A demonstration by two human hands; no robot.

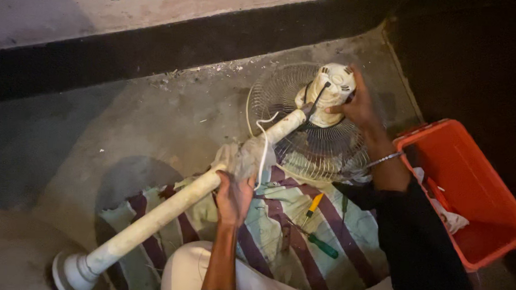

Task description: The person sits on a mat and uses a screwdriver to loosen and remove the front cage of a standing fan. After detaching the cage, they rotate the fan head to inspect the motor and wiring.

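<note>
A cream pedestal fan lies across a striped cloth (277, 237) on the concrete floor. My left hand (233, 195) grips its pole (164, 210) near the middle, beside a grey rag wrapped on the pole. My right hand (359, 105) holds the fan's motor housing (333, 90), which rests on the round wire grille (304, 135). A white cord (263, 145) loops along the upper pole. The fan's base (70, 270) sits at the lower left.
An orange plastic crate (473, 198) with a white rag inside stands at the right. A yellow-handled screwdriver (312, 207) and a green-handled one (322, 245) lie on the cloth. A dark wall base runs along the back.
</note>
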